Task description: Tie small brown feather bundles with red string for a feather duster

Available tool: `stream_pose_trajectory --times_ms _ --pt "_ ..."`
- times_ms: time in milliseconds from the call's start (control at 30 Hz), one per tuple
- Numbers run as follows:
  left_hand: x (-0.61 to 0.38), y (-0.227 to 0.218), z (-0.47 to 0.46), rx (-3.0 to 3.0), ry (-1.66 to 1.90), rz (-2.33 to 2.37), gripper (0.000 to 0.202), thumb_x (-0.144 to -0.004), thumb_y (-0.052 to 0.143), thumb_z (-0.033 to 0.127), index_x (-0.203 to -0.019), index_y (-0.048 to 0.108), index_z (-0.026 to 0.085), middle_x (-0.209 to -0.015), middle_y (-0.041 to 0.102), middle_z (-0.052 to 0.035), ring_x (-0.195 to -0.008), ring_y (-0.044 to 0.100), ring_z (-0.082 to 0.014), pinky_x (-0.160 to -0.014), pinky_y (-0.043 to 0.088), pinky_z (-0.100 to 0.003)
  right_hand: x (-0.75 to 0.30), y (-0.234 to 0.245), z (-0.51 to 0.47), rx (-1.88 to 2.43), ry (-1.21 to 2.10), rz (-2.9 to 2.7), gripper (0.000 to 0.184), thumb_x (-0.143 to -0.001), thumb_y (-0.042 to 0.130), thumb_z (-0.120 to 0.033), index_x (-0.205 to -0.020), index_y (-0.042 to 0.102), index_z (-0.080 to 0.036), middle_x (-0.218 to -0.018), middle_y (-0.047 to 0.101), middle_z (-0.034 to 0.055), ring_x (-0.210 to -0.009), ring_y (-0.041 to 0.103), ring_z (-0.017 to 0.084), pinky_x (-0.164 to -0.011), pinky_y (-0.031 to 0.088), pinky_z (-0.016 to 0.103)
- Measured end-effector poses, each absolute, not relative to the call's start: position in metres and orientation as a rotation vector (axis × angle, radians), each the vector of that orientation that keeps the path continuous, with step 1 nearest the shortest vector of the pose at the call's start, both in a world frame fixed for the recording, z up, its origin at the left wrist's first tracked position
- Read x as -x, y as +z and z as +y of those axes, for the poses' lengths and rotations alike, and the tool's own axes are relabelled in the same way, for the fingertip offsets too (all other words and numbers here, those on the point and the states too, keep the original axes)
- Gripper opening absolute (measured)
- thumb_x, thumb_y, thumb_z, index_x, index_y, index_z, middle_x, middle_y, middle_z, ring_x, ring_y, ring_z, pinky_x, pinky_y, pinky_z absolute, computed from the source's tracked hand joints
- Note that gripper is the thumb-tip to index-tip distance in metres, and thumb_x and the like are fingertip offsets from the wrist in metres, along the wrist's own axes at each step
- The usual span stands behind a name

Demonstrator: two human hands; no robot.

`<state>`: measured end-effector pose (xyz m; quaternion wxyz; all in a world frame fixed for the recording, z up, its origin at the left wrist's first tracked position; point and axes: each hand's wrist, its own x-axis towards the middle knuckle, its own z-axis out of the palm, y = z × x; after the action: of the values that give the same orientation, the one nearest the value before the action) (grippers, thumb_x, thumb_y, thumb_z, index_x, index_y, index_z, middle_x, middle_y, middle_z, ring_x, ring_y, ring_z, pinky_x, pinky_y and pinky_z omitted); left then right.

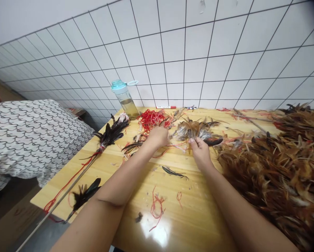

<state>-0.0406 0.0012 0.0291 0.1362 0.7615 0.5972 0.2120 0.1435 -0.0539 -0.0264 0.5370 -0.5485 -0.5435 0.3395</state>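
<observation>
My right hand (pixel 200 151) pinches the base of a bundle of brown, grey and black feathers (pixel 192 128) between thumb and fingers. My left hand (pixel 159 136) is closed just in front of a tangled heap of red string (pixel 152 118); its fingertips are turned away and slightly blurred, so what it grips is hidden. Thin red strands stretch across the tabletop between the two hands. Loose dark feathers (pixel 136 144) lie beside my left wrist. One dark feather (pixel 172 172) rests on the wood between my forearms.
A large pile of brown feathers (pixel 272 168) covers the table's right side. At left lies a stick with black feathers (pixel 108 134) tied on, overhanging the edge. A water bottle (pixel 127 101) and red marker (pixel 166 107) stand and lie near the tiled wall. Red string scraps (pixel 157 206) lie in front.
</observation>
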Motion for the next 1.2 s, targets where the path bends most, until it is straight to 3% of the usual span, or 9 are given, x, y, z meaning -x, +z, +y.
stream_pose_trajectory --times_ms 100,200,533,733,967,1200 --pt "0.047 0.022 0.001 -2.178 0.537 1.727 0.037 -0.053 0.066 0.002 -0.037 0.037 0.019 -0.044 0.040 -0.0033 -0.069 0.059 -0.0271 -0.074 0.040 -0.037 -0.143 -0.026 -0.054 1.317 0.803 -1.309 0.029 -0.080 0.045 -0.047 -0.069 0.052 -0.021 -0.064 0.051 -0.0004 -0.065 0.046 0.016 -0.064 0.035 0.029" --pt "0.052 0.023 0.002 -2.176 0.576 1.643 0.031 -0.058 0.064 0.005 -0.042 0.043 0.020 -0.053 0.050 -0.0052 -0.073 0.059 -0.0242 -0.075 0.040 -0.033 -0.143 -0.026 -0.055 1.316 0.790 -1.331 0.029 -0.081 0.045 -0.046 -0.068 0.052 -0.021 -0.064 0.052 -0.0003 -0.066 0.047 0.017 -0.066 0.036 0.029" --pt "0.063 0.040 0.003 -1.846 1.050 1.363 0.006 -0.074 0.063 0.017 -0.078 0.058 0.018 -0.064 0.059 0.0003 -0.054 0.050 -0.0121 -0.055 0.035 -0.023 -0.142 -0.025 -0.056 1.327 0.769 -1.363 0.028 -0.081 0.046 -0.043 -0.067 0.053 -0.020 -0.061 0.053 -0.0004 -0.065 0.047 0.016 -0.066 0.036 0.029" --pt "0.055 0.041 -0.003 -1.534 0.932 1.083 0.018 -0.076 0.065 0.030 -0.077 0.057 0.014 -0.062 0.054 0.0028 -0.052 0.048 -0.0071 -0.052 0.036 -0.019 -0.141 -0.024 -0.057 1.347 0.745 -1.375 0.029 -0.080 0.047 -0.044 -0.067 0.054 -0.019 -0.059 0.051 -0.0012 -0.062 0.047 0.015 -0.062 0.035 0.028" --pt "0.030 0.036 -0.020 -1.287 0.854 0.858 0.033 -0.066 0.076 0.035 -0.076 0.054 0.012 -0.065 0.058 0.0008 -0.054 0.049 -0.0046 -0.054 0.036 -0.018 -0.139 -0.027 -0.057 1.304 0.782 -1.369 0.029 -0.080 0.047 -0.044 -0.066 0.054 -0.019 -0.060 0.050 -0.0010 -0.061 0.046 0.015 -0.061 0.035 0.028" --pt "0.011 0.028 -0.032 -1.228 0.852 0.800 0.035 -0.064 0.078 0.036 -0.073 0.054 0.011 -0.065 0.060 -0.0002 -0.056 0.051 -0.0056 -0.057 0.037 -0.019 -0.138 -0.030 -0.054 1.304 0.823 -1.391 0.030 -0.077 0.050 -0.045 -0.059 0.050 -0.020 -0.057 0.043 -0.0018 -0.058 0.039 0.013 -0.056 0.032 0.027"
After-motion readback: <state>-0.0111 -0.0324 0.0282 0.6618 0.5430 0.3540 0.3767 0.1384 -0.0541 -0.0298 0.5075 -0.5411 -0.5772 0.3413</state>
